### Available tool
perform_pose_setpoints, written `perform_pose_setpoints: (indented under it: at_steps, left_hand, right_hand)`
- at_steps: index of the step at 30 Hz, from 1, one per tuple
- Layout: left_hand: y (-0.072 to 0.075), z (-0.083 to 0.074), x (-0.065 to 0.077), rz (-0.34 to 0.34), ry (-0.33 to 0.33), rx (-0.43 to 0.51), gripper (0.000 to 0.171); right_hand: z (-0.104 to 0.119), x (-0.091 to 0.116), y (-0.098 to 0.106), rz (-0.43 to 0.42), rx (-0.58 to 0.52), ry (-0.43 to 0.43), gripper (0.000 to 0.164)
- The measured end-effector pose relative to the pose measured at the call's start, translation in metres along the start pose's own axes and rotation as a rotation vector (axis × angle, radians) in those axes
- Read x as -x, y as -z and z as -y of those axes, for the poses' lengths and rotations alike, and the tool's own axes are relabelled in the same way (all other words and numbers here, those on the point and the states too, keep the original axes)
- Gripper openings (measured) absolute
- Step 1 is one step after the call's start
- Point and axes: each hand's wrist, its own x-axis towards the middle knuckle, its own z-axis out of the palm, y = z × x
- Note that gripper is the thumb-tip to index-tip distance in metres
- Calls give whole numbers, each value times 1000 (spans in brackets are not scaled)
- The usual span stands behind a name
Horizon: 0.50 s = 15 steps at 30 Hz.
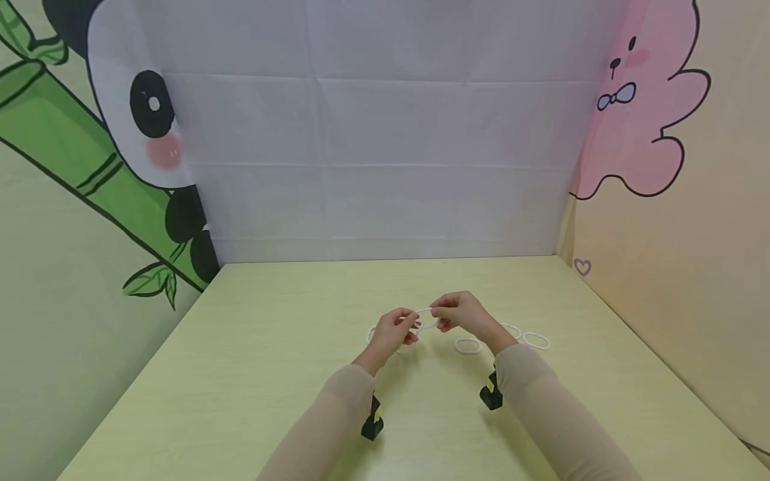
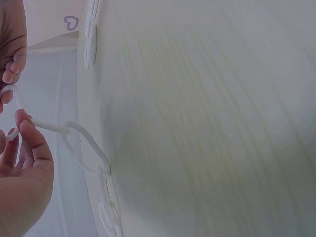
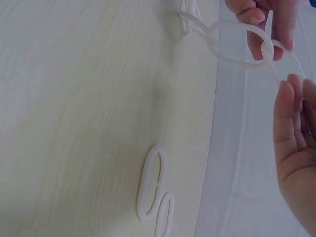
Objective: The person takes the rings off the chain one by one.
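Observation:
Above the middle of the table both hands hold a white oval link (image 1: 428, 327) between them. The left hand (image 1: 394, 331) pinches it from the left with thumb and fingers. From the right, the right hand (image 1: 463, 312) grips its other end, fingertips close to the left hand's. A chain of joined white links (image 2: 88, 143) hangs from the left hand down to the table. In the right wrist view, a hanging link (image 3: 237, 22) loops through the link that the right hand holds. The fingers partly hide the held link.
Under the right forearm lies a loose white oval link (image 1: 468, 353). Another loose link (image 1: 535, 333) rests farther right, with one more beside it. The pale wooden table (image 1: 271, 314) meets a white cloth backdrop (image 1: 385, 200). A black wrist mount (image 1: 492, 395) hangs below the right sleeve.

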Motion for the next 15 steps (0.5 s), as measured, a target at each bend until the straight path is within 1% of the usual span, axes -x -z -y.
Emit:
perform_pose_setpoints:
  at_steps: [7, 12, 15]
  left_hand:
    - [0, 3, 0, 32, 21, -10, 31]
    - [2, 5, -2, 11, 18, -17, 28]
    - [3, 6, -3, -4, 22, -27, 26]
  right_hand:
    - [-1, 1, 1, -31, -31, 5, 20]
    - [-3, 2, 3, -42, -37, 15, 22]
    - [-2, 4, 4, -42, -42, 2, 22]
